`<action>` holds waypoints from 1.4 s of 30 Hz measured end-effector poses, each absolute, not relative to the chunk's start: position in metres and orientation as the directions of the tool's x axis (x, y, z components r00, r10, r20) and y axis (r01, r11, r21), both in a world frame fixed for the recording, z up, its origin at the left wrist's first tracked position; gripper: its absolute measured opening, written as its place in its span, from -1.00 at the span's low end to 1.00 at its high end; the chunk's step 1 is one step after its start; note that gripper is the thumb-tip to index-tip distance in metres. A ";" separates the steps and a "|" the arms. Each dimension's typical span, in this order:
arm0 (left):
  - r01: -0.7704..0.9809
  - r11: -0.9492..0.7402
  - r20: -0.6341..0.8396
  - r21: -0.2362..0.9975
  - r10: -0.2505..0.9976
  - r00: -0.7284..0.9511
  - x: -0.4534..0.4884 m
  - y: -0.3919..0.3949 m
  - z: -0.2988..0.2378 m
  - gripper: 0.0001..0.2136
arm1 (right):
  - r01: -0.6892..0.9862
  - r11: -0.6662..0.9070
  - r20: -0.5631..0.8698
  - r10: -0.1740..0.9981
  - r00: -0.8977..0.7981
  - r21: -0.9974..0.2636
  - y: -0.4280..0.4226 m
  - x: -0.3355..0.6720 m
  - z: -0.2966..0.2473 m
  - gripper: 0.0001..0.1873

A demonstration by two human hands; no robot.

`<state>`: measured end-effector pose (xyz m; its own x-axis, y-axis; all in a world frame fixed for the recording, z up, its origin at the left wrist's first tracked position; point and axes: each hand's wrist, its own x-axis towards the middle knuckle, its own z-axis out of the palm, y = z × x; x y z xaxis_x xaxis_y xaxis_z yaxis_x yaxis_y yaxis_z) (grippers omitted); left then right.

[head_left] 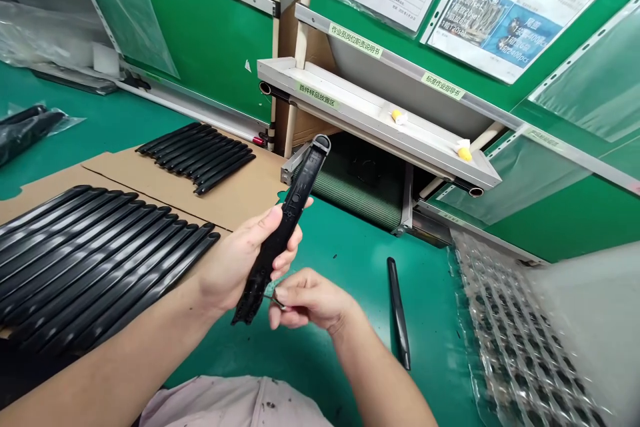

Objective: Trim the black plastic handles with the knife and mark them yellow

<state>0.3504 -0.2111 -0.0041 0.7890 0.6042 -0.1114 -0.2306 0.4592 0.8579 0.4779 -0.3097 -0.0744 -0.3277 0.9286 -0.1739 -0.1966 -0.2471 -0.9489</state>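
Observation:
My left hand [250,250] is wrapped round a long black plastic shell [296,197], held tilted with its hollow, ribbed inner side towards me. The shell's rounded end points up and away, and its notched end points down to me. Close to the lower right edge of the shell, my right hand [310,300] pinches a small thin metal tool [276,303]. Its tip reaches the shell's edge; whether it touches cannot be made out. The fingers hide most of the tool, so its exact kind is unclear. Another slim black plastic piece [398,313] lies alone on the green table, right of my right hand.
Rows of glossy black plastic pieces [100,253] lie on cardboard [250,197] at left, with a smaller row [197,155] behind. A conveyor belt [360,180] runs under a white shelf [360,103]. At right stands a clear plastic blister tray [520,320]. Bagged parts [30,127] lie far left.

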 end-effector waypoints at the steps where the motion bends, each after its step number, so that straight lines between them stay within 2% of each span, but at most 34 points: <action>1: -0.246 0.463 -0.110 0.851 0.616 0.780 0.351 -0.210 -0.003 -0.58 | -0.248 -0.245 -0.164 0.937 -0.308 -0.937 -0.308 0.475 -0.084 -0.32; 3: -0.276 0.481 -0.117 0.832 0.638 0.761 0.350 -0.206 -0.002 -0.57 | -0.261 -0.188 -0.145 0.974 -0.177 -0.947 -0.309 0.468 -0.099 -0.31; 6: -0.322 0.471 -0.122 0.821 0.697 0.706 0.349 -0.198 -0.006 -0.61 | -0.237 -0.083 -0.102 0.993 0.066 -0.968 -0.318 0.460 -0.106 -0.39; 8: -0.328 0.459 -0.142 0.826 0.732 0.666 0.351 -0.193 -0.011 -0.69 | -0.119 0.010 -0.018 0.973 0.231 -0.993 -0.326 0.456 -0.100 -0.48; 10: -0.303 0.467 -0.186 0.831 0.746 0.639 0.354 -0.190 -0.015 -0.74 | 0.104 0.106 0.136 0.927 0.350 -0.989 -0.332 0.452 -0.090 -0.62; 13: -0.265 0.490 -0.241 0.830 0.745 0.622 0.359 -0.188 -0.020 -0.76 | 0.345 0.187 0.331 0.843 0.425 -0.920 -0.336 0.444 -0.077 -0.76; 19: -0.280 0.537 -0.253 0.796 0.715 0.651 0.359 -0.190 -0.023 -0.75 | 0.386 0.268 0.429 0.795 0.429 -0.883 -0.330 0.432 -0.080 -0.80; 23: -0.341 0.563 -0.264 0.753 0.733 0.627 0.356 -0.192 -0.020 -0.81 | 0.514 0.261 0.542 0.652 0.530 -0.817 -0.318 0.425 -0.087 -0.80; 26: -0.376 0.522 -0.249 0.766 0.780 0.575 0.356 -0.197 -0.015 -0.83 | 0.446 0.168 0.455 0.571 0.683 -0.879 -0.306 0.431 -0.085 -0.79; 28: -0.393 0.478 -0.217 0.785 0.807 0.549 0.356 -0.202 -0.013 -0.82 | 0.348 0.106 0.334 0.626 0.704 -0.932 -0.302 0.438 -0.079 -0.74; 31: -0.458 0.366 -0.134 0.810 0.877 0.462 0.358 -0.206 -0.010 -0.73 | 0.267 0.062 0.197 0.834 0.516 -0.962 -0.300 0.446 -0.066 -0.67; 34: -0.511 0.286 -0.075 0.810 0.916 0.394 0.358 -0.203 -0.010 -0.63 | 0.276 0.052 0.156 0.917 0.367 -0.960 -0.297 0.453 -0.052 -0.70; 39: -0.393 0.220 0.020 0.893 0.852 0.524 0.347 -0.198 -0.022 -0.78 | 0.502 -0.074 0.242 0.810 0.534 -0.861 -0.292 0.481 -0.032 -0.78; 42: -0.380 0.098 0.090 0.920 0.889 0.449 0.343 -0.198 -0.033 -0.89 | 0.570 -0.148 0.289 0.744 0.603 -0.808 -0.295 0.489 -0.032 -0.62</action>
<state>0.3427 -0.1979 -0.0333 0.4486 0.8892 0.0902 -0.3802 0.0985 0.9196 0.4886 -0.2948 -0.0321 0.6028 0.7436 0.2892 0.5704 -0.1483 -0.8078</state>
